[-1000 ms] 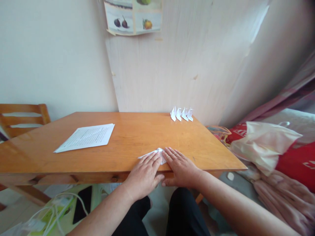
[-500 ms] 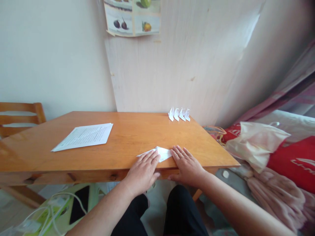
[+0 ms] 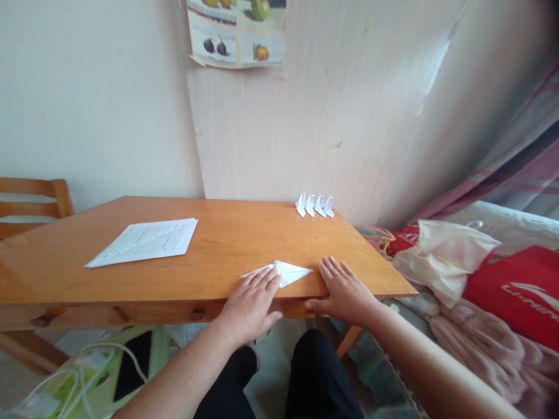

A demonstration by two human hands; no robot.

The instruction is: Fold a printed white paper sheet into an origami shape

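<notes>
A folded white sheet of paper [image 3: 293, 272], long and pointed at both ends, lies near the front edge of the wooden table [image 3: 227, 233]. My left hand [image 3: 253, 299] rests flat over its left part, fingers stretched out, hiding some of it. To the right of the paper's tip, my right hand [image 3: 345, 291] lies with its fingers spread and palm down, apart from the paper and holding nothing. Several small folded paper figures [image 3: 314, 205] stand in a row at the table's back right corner.
A stack of printed sheets [image 3: 144, 241] lies on the table's left side. Right of the table are a white bag [image 3: 445, 256], a red bag [image 3: 515, 297] and a pink blanket [image 3: 480, 343]. A wooden chair [image 3: 35, 203] stands far left. White cables [image 3: 82, 372] lie below.
My right hand has slid right, off the folded paper, so its right tip now shows. My left hand stays on the paper. The view has shifted slightly.
</notes>
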